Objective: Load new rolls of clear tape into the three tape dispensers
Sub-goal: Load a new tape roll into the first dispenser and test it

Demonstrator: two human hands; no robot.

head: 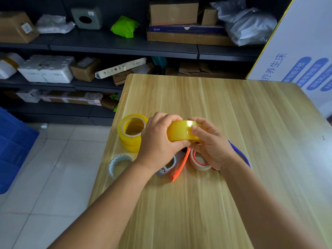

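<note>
Lying nearest on the pale wooden table is an empty printed cardboard tape core, close to the left edge. Beside it, under the wrists, a grey tape dispenser and an orange tape dispenser are partly hidden, with a red-and-white ring that may be another spent roll. A blue dispenser is glimpsed behind the right forearm. Above these, a yellowish roll of clear tape is gripped between both hands: the left hand is closed around its left side, and the right hand is curled on its right side, thumb pressed on the outer face. Further left, a stack of yellowish clear tape rolls stands on the table. Beyond, dark shelves are filled with cardboard boxes.
</note>
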